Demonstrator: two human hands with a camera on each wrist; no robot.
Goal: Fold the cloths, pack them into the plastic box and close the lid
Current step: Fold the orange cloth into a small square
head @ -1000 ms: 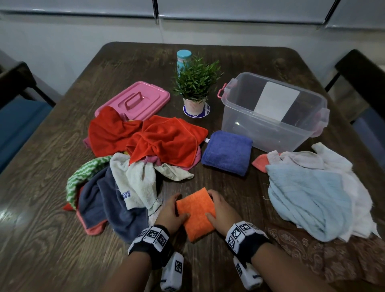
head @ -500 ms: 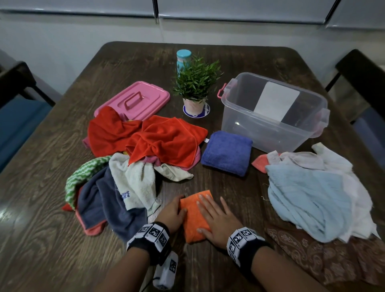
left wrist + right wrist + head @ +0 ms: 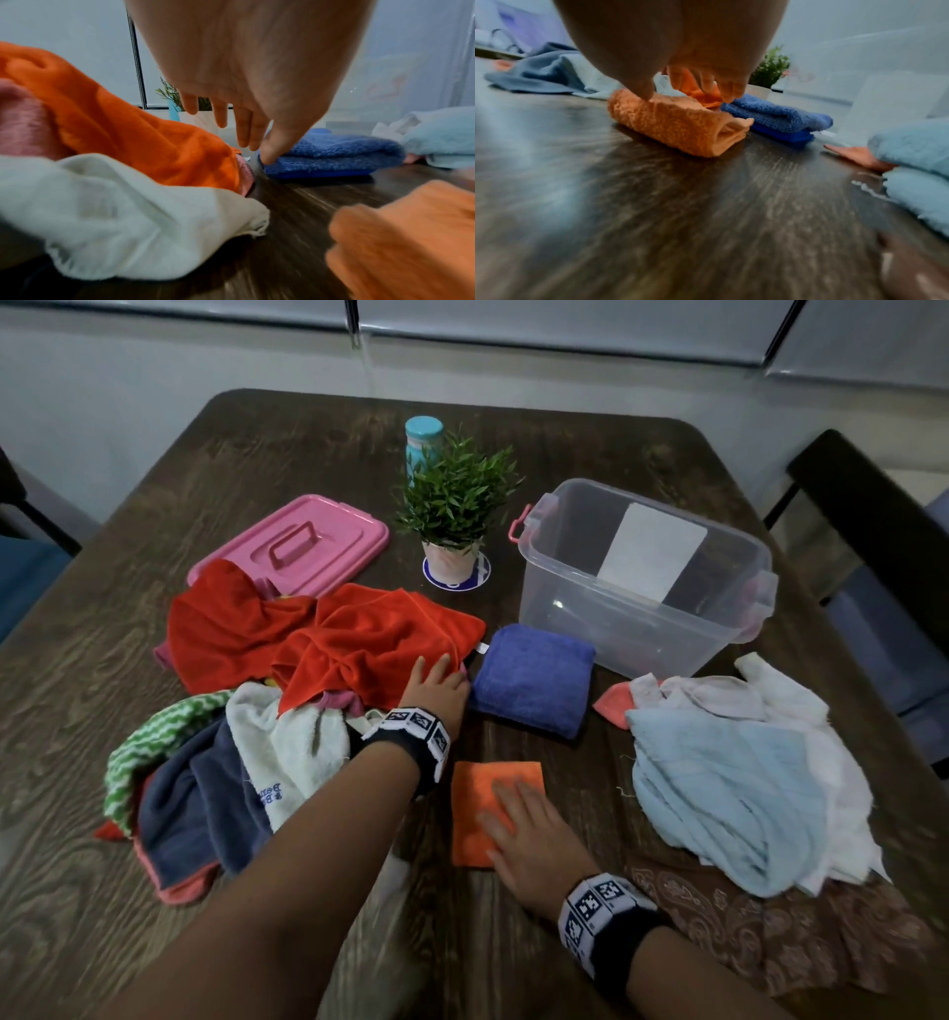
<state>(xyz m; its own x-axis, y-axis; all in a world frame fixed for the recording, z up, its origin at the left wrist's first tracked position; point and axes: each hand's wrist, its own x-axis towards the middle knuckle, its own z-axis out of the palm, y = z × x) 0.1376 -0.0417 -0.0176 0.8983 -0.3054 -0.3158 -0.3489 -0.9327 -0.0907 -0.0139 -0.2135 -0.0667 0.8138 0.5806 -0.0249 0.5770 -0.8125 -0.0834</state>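
Note:
A small folded orange cloth [image 3: 482, 809] [image 3: 680, 123] lies on the table near me, and my right hand [image 3: 518, 824] rests flat on it with straight fingers. My left hand [image 3: 436, 683] [image 3: 241, 130] reaches out over the edge of the red cloth [image 3: 359, 644] [image 3: 123, 125], fingers straight, holding nothing. A folded blue towel [image 3: 534, 675] [image 3: 331, 156] [image 3: 777, 115] lies just right of that hand. The clear plastic box [image 3: 642, 588] stands open and empty at the back right. Its pink lid [image 3: 292, 546] lies at the back left.
A heap of unfolded cloths [image 3: 205, 762] lies on the left, and a pale blue and white pile [image 3: 744, 778] on the right. A potted plant [image 3: 454, 505] and a teal bottle [image 3: 423, 439] stand mid-table. A dark chair [image 3: 873, 516] stands at the right.
My left hand left the orange cloth and reached forward to the red cloth. My right hand stayed flat on the orange cloth, which now lies squarer to me.

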